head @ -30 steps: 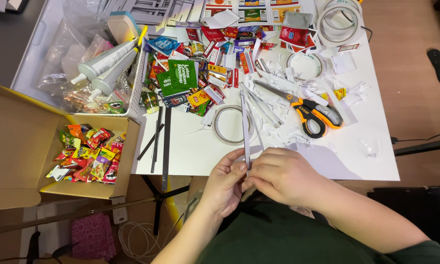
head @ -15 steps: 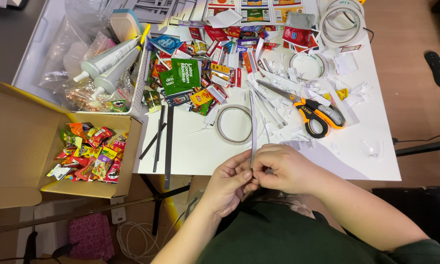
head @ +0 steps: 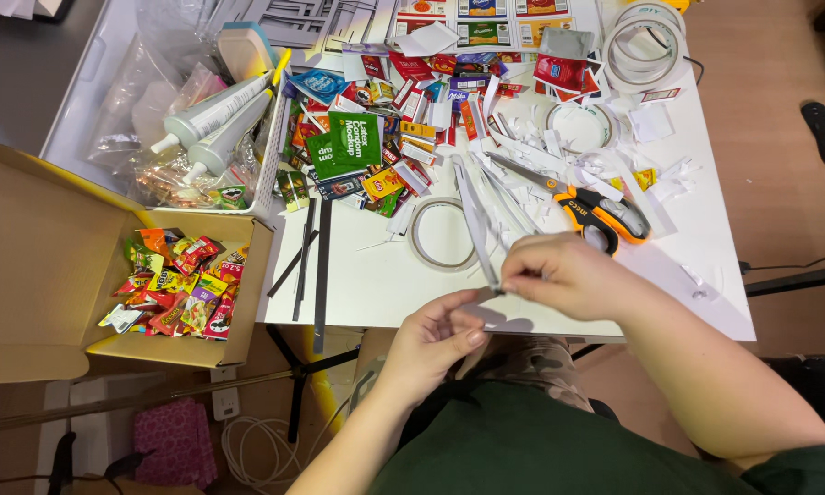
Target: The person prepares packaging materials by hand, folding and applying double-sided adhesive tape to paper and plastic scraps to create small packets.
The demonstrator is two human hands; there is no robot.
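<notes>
**Observer:** Head view, looking down. Your right hand hovers over the near edge of the white surface, fingers pinched shut on the near end of a long narrow grey strip. The strip runs away from you, its far end lying among the loose white paper strips.

**Operator:** And my left?

**Observer:** Your left hand sits just below the surface edge, close to the right hand. Fingers curled, thumb and forefinger nearly together just beside the strip's near tip. Whether they grip anything, you cannot tell from this view.

**Operator:** What lies near the strip?

**Observer:** A thin ring of clear tape lies flat just left of it, touching or nearly so. Scissors with orange and black handles rest to the right, just beyond your right hand, blades pointing toward the far left. Two more tape rolls sit at the far right corner.

**Operator:** Further out?

**Observer:** A heap of small colourful packets and cut labels covers the middle far part of the surface, a green card on top. Three dark strips lie side by side at the left edge. A white tray to the far left holds two grey tubes and crumpled clear bags. An open cardboard box at lower left holds bright sweet wrappers.
</notes>
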